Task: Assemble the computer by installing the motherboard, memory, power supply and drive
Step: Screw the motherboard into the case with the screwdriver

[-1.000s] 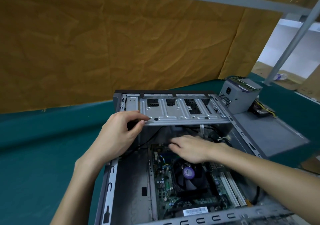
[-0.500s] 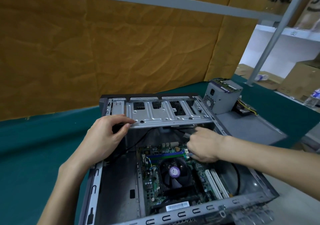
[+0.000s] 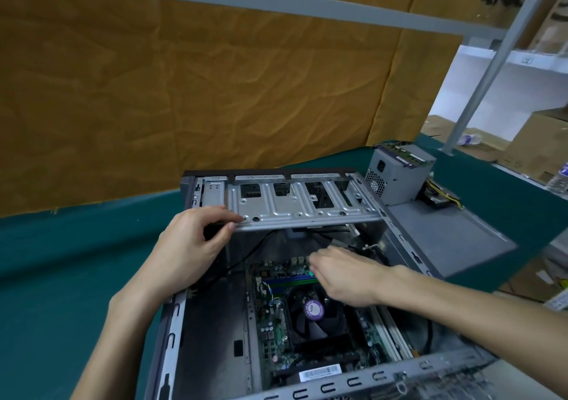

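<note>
Motherboard (image 3: 289, 332) lay flat inside the open computer case (image 3: 215, 338), with its fan (image 3: 313, 316) near the middle. The left hand (image 3: 190, 246) gripped the left edge of the raised drive cage (image 3: 301, 206). The right hand (image 3: 344, 276) reached under the cage over the board's far edge, fingers curled; whether they held anything, I could not tell. The power supply (image 3: 399, 178) stood outside on the green table (image 3: 61, 276).

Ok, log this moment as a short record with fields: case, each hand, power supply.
case: open computer case on the green table, motherboard and fan inside
left hand: left hand grips the edge of the metal drive bracket
right hand: right hand reaches down over the motherboard's far end; fingertips hidden
power supply: power supply outside the case, on the loose side panel
</note>
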